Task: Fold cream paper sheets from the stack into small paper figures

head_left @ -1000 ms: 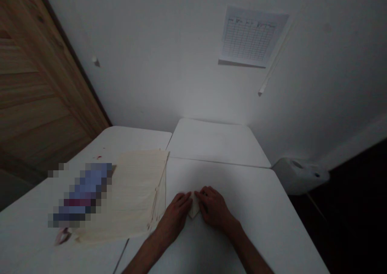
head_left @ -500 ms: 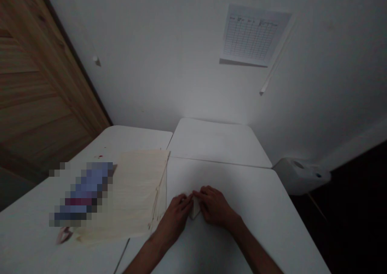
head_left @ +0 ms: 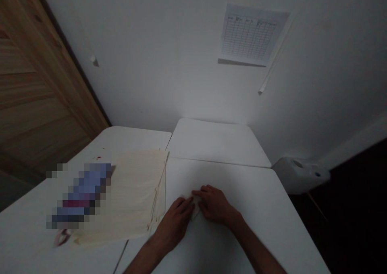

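Note:
A small pale folded piece, which looks like paper, lies on the white table between my hands. My left hand grips its left side, with the fingertips pressed on its upper edge. From the other side my right hand pinches it, the index finger reaching across its top. The two hands' fingertips almost meet there. Most of the piece is covered by the fingers. Left of my left hand lies a stack of thin cream sheets with uneven, layered right edges.
A blurred-out blue and dark object rests on the stack's left side. Near it is a small pinkish loop. White tables meet at seams against the wall. A white plastic container stands beyond the right edge.
My left hand has shifted slightly over the folded piece, and its fingers now cover more of it. The right hand stays nearly in place. The view has moved a little.

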The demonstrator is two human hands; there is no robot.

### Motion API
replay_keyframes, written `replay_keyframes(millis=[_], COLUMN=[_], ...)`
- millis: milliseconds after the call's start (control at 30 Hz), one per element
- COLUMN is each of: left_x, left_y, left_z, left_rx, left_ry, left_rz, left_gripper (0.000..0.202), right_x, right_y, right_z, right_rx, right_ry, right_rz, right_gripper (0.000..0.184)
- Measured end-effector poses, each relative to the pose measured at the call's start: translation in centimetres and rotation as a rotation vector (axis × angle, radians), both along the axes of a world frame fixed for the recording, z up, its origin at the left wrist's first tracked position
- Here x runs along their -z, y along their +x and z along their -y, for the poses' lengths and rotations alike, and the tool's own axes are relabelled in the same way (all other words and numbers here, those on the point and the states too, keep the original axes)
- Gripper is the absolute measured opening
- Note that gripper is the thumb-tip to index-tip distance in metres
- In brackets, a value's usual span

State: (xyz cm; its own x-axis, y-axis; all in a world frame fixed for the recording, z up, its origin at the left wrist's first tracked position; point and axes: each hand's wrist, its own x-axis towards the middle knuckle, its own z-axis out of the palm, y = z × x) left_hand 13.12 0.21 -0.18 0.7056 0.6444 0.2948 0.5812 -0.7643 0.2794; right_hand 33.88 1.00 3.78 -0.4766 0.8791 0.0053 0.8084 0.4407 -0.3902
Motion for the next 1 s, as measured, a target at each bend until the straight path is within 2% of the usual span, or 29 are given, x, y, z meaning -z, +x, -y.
replay_keyframes(millis=[200, 400, 567, 800, 1000], left_x=[-1.2, -1.4, -1.3, -1.0, -0.4], left_y=[-0.2, 0.0, 0.3, 0.6, 0.8], left_z=[0.5, 0.4, 0.0, 0.1, 0.6], left_rx=[0.015, -0.002, -0.032, -0.025, -0.065], left_ry=[0.000, -0.047, -0.057, 0.017, 0.152], left_rz=[0.018, 0.089, 0.150, 0.093, 0.029], left_gripper=[0.034, 0.029, 0.019, 0.018, 0.020], right_x=[0.1, -0.1, 0.8, 2.3, 2.5], right_y=[0.2, 0.2, 0.0, -0.1, 0.0], right_z=[-0.6, -0.7, -0.8, -1.7, -1.9], right_rx=[-0.007, -0.001, 0.024, 0.021, -0.011], right_ry=[-0.021, -0.014, 0.049, 0.131, 0.164], right_rz=[-0.022, -0.023, -0.017, 0.005, -0.001], right_gripper=[0.047, 0.040, 0.031, 0.029, 0.028])
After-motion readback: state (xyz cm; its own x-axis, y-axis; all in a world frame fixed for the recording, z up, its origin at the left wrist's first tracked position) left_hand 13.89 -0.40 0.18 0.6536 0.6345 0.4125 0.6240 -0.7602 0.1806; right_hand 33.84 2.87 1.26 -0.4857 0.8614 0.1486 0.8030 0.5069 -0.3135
